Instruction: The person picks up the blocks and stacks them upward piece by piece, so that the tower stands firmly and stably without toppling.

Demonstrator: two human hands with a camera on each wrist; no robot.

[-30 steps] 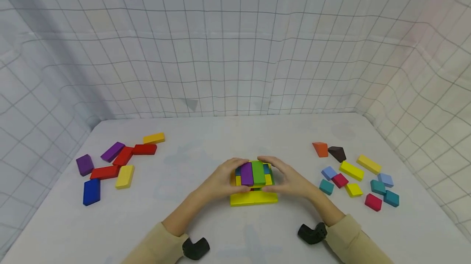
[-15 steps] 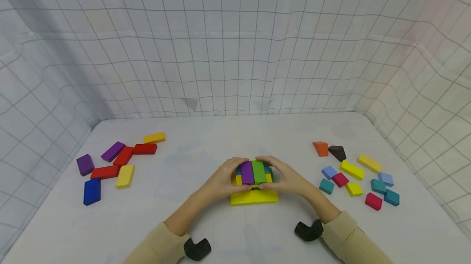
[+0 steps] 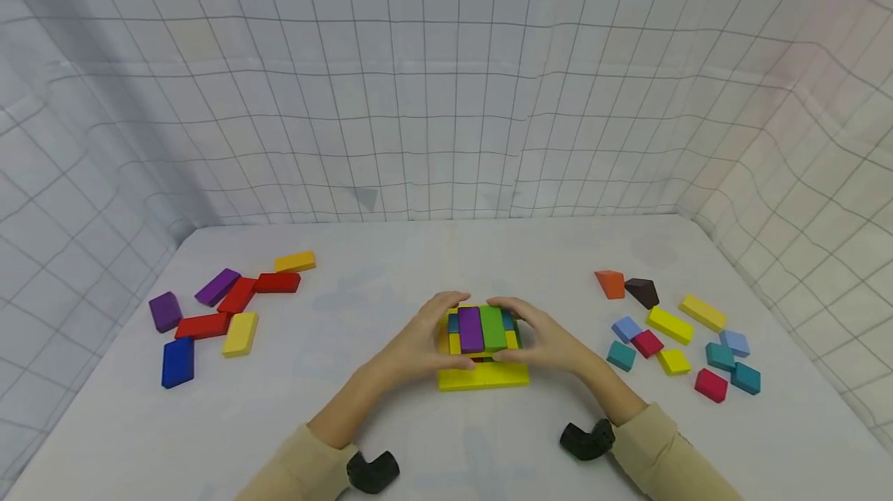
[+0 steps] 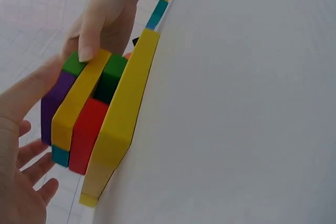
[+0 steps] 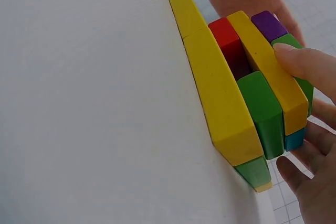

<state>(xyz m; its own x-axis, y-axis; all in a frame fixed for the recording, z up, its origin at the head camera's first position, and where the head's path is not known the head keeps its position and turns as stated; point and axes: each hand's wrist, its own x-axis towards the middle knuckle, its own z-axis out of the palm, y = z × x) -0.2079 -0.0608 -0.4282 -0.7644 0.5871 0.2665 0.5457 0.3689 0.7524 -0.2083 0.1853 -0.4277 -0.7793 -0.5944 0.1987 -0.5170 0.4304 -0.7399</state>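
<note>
A layered stack of wooden blocks stands at the middle of the table. On top lie a purple block [image 3: 470,329] and a green block [image 3: 492,329] side by side. Below them are a yellow plank [image 5: 270,72], red [image 4: 89,132] and green [image 5: 261,103] blocks, and long yellow blocks [image 3: 484,377] at the base. My right hand [image 3: 551,340] pinches the top green block lengthwise, thumb at its near end and index finger at its far end. My left hand [image 3: 415,342] surrounds the purple block's side, fingers spread, thumb and index tip slightly off its ends.
Loose red [image 3: 202,326], purple [image 3: 165,312], blue [image 3: 177,362] and yellow [image 3: 240,333] blocks lie at the left. Several smaller pieces lie at the right, among them an orange one [image 3: 610,284], a dark brown one [image 3: 643,292] and a teal one [image 3: 621,356]. A gridded curtain [image 3: 446,98] encloses the table.
My left fingers have spread slightly away from the purple block. The right hand has shifted a little inward on the green block. Purple and green now sit evenly side by side.
</note>
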